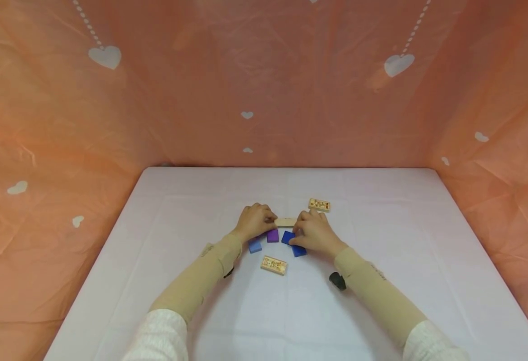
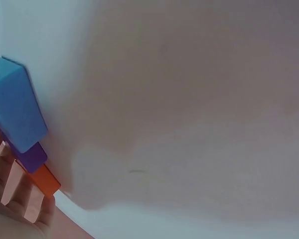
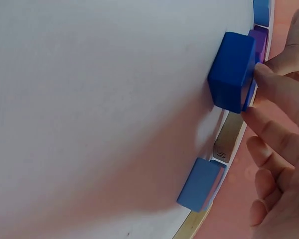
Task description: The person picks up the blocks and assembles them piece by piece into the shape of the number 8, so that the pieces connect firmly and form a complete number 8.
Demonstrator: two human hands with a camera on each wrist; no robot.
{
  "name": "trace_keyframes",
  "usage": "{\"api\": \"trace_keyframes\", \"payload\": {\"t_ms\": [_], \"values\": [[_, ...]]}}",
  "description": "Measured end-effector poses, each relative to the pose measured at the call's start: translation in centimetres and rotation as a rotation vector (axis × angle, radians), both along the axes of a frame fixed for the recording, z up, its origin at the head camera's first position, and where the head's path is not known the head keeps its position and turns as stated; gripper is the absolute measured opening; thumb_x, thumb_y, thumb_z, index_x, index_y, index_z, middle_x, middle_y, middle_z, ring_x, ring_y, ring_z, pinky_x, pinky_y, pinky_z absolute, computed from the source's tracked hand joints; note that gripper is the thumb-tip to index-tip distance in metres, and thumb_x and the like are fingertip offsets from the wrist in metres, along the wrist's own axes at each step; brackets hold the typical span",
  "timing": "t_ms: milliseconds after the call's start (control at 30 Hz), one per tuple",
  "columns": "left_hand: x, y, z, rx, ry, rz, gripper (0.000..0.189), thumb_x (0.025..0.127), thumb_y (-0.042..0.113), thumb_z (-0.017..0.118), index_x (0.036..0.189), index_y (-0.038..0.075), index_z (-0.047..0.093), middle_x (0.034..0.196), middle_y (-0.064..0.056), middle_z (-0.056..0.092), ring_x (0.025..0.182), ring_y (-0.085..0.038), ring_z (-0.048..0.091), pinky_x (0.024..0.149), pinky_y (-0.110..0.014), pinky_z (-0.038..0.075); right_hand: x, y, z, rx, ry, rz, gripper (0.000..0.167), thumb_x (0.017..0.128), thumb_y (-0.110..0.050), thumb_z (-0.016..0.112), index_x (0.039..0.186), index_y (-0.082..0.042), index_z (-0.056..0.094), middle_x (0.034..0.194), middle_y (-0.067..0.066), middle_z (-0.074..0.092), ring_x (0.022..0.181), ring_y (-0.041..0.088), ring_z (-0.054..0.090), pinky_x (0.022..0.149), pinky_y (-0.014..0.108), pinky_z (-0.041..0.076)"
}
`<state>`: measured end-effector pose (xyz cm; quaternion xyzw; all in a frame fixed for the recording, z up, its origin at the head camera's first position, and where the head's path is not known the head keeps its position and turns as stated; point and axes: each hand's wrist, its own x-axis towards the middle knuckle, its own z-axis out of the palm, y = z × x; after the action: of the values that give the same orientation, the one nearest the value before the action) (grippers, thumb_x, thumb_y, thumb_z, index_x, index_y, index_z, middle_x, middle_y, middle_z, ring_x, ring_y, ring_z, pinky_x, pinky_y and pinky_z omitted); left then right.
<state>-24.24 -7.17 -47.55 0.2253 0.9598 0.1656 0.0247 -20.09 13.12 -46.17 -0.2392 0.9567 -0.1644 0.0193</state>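
Observation:
My left hand (image 1: 254,221) reaches to the left end of a plain wooden block (image 1: 285,222), beside a purple block (image 1: 273,235). In the left wrist view its fingers bend along the purple block (image 2: 32,158) and an orange block (image 2: 46,180); its thumb is hidden. At the wooden block's right end is my right hand (image 1: 315,233), whose thumb and forefinger pinch a dark blue block (image 1: 288,237). A second dark blue block (image 1: 299,251) lies just nearer, under that hand. Close to the left wrist sits a light blue block (image 1: 254,246).
One wooden block with a printed design (image 1: 274,265) lies in front of the hands, another printed wooden block (image 1: 319,204) behind the right hand. The right wrist view shows a light blue block (image 3: 202,184) beside the fingers. White cloth (image 1: 264,321) covers the table; orange hangings surround it.

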Motion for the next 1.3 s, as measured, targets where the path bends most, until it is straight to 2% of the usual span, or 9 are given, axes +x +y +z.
{"api": "trace_keyframes", "payload": {"t_ms": [233,533,800,1033,1300], "values": [[0.0,0.0,0.1,0.017,0.013,-0.007,0.028,0.076,0.035,0.074,0.101,0.02,0.074,0.099,0.004,0.07,0.093,-0.018,0.06,0.083,-0.04,0.046,-0.1,0.1,0.0,0.014,0.003,0.006,0.024,0.074,-0.037,0.075,0.085,-0.015,0.072,0.091,-0.003,0.057,0.093,0.02,0.044,0.081,0.038,0.033],[0.1,-0.1,0.1,0.031,0.001,-0.002,0.028,0.077,0.034,0.073,0.101,0.019,0.074,0.098,0.004,0.07,0.092,-0.018,0.061,0.082,-0.039,0.046,-0.4,1.4,0.0,0.002,0.009,-0.006,0.023,0.073,-0.035,0.076,0.086,-0.016,0.074,0.092,-0.001,0.059,0.098,0.022,0.048,0.093,0.047,0.034],[0.1,-0.1,0.3,0.033,0.002,-0.007,0.027,0.078,0.033,0.073,0.1,0.018,0.074,0.098,0.003,0.07,0.09,-0.018,0.061,0.08,-0.038,0.046,-0.6,3.0,0.1,0.008,-0.028,-0.016,0.023,0.075,-0.032,0.075,0.092,-0.017,0.074,0.094,-0.002,0.06,0.098,0.02,0.047,0.089,0.044,0.033],[0.1,-0.1,0.3,0.037,-0.002,-0.007,0.028,0.077,0.034,0.073,0.101,0.018,0.074,0.099,0.003,0.07,0.092,-0.018,0.061,0.081,-0.038,0.046,-0.7,3.7,0.1,0.022,0.002,-0.009,0.024,0.074,-0.032,0.076,0.092,-0.018,0.075,0.09,-0.005,0.06,0.091,0.017,0.044,0.079,0.037,0.032],[0.1,-0.1,0.3,0.038,0.001,-0.011,0.028,0.077,0.033,0.073,0.1,0.018,0.074,0.098,0.003,0.07,0.09,-0.018,0.061,0.079,-0.037,0.047,-0.8,4.2,0.3,0.018,-0.017,-0.02,0.024,0.075,-0.03,0.075,0.095,-0.016,0.075,0.091,-0.003,0.059,0.088,0.018,0.042,0.078,0.037,0.031]]}}
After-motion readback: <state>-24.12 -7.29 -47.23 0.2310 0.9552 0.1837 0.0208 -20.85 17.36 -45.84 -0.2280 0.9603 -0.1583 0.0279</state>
